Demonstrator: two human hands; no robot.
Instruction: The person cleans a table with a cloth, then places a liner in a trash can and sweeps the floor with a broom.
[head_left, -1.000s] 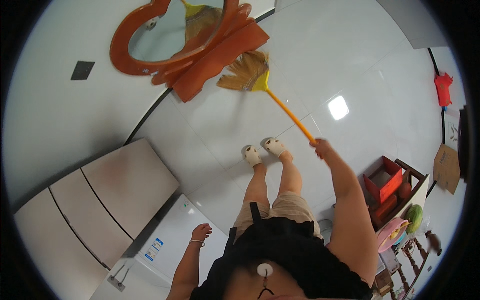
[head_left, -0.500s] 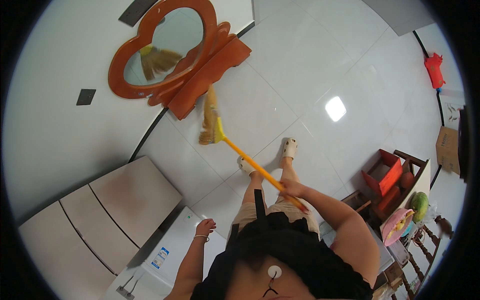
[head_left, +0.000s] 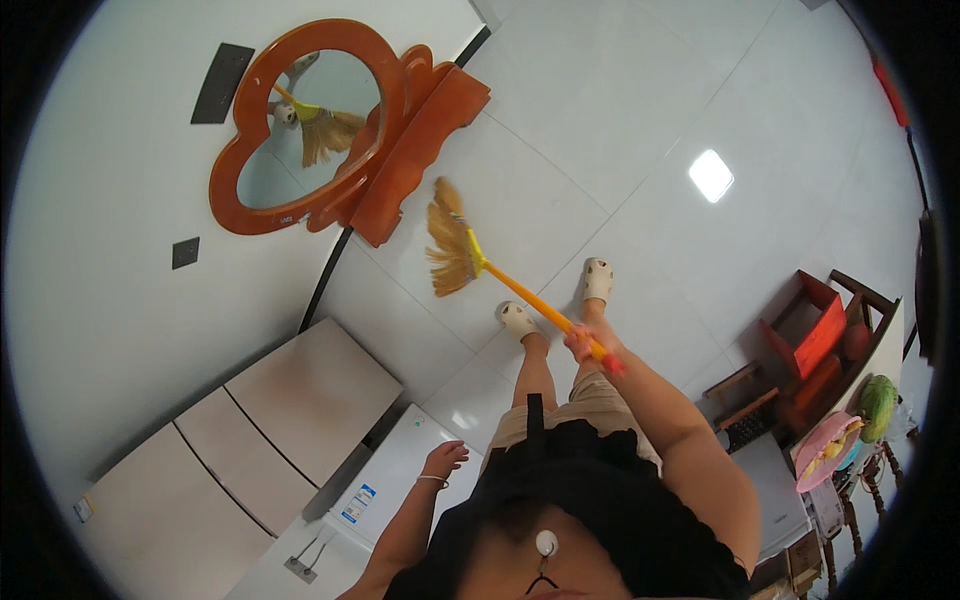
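My right hand is wrapped round the orange handle of a broom, near its red-tipped end. The handle slants away to the far left, where a yellow collar holds the fanned straw bristles over the tiled floor. Those bristles are close to the low wooden base of a mirror that leans against the wall. My left hand hangs empty at my side, loosely bent with its fingers a little apart, above a white appliance. A bracelet circles that wrist.
A beige multi-door refrigerator lies along the left. To the right are a red box, a wooden table edge, a pink basin and a green melon. My feet in light clogs stand on glossy tiles.
My right hand has moved forward with the broom, and the bristles have swung slightly away from the mirror base and spread wider. The whole view has shifted; my left hand stays low and empty.
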